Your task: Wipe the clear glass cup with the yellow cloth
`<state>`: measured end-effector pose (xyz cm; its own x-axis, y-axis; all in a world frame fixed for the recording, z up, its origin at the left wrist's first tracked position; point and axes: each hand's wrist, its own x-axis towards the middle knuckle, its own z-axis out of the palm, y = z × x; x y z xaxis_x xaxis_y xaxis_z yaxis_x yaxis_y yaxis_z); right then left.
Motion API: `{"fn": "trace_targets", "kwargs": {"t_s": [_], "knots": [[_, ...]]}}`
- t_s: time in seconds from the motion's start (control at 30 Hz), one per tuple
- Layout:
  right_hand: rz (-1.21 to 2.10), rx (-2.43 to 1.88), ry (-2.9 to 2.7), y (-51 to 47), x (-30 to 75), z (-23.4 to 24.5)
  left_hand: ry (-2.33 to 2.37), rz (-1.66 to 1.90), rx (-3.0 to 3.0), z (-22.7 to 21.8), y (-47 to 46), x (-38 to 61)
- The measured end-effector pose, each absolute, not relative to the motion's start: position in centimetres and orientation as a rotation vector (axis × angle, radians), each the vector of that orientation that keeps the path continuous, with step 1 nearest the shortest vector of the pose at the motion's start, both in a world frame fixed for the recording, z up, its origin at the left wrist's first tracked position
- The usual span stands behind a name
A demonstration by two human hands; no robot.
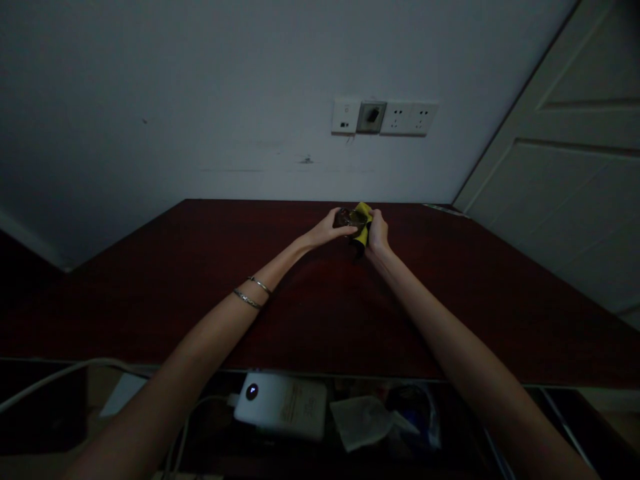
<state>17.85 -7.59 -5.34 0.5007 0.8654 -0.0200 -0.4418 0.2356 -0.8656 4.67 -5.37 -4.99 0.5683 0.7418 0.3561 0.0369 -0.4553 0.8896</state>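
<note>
Over the far middle of a dark red-brown tabletop (320, 307), both hands come together. My left hand (324, 232) is closed around a small, dark, see-through glass (344, 218), thumb along its near side. Dim light hides its exact shape. My right hand (379, 233) grips a yellow cloth (363, 211) with a dark underside, pressed against the glass's right end. Part of the cloth hangs below the fingers.
Behind the table rises a pale wall with a row of sockets (406, 119); a panelled door (575, 167) stands at right. Below the front edge lie a white power bank (283, 407) with a cable, a pale crumpled wrapper (363, 421) and other dim items.
</note>
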Motion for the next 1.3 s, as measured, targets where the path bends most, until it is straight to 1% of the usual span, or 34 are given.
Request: {"fn": "trace_targets", "kwargs": {"t_s": [0.07,0.17,0.47,0.73,0.9,1.03,1.2,1.3], "knots": [[0.971,-0.957,-0.533,-7.5,18.4,-5.2,0.561,0.907,1.888,-5.0,-5.3,4.7],[0.980,-0.964,-0.539,-7.4,18.8,-5.1,0.544,0.927,1.902,-5.4,-4.8,4.8],[0.930,-0.980,-0.510,-7.5,17.7,-5.2,0.733,1.200,1.922,-6.7,-3.9,5.2],[0.976,-0.973,-0.525,-7.2,18.9,-5.2,0.603,1.019,1.895,-6.1,-5.2,5.6],[0.971,-0.971,-0.537,-6.9,20.0,-4.9,0.460,1.013,1.852,-5.8,-4.7,5.7],[0.951,-0.989,-0.534,-7.0,20.0,-4.6,0.528,1.052,1.806,-5.9,-4.4,5.6],[0.942,-1.007,-0.543,-7.3,19.5,-4.3,0.491,0.948,1.929,-5.7,-4.5,5.3],[0.935,-1.006,-0.541,-7.7,19.0,-4.2,0.531,0.978,1.914,-5.4,-4.7,5.1]]}}
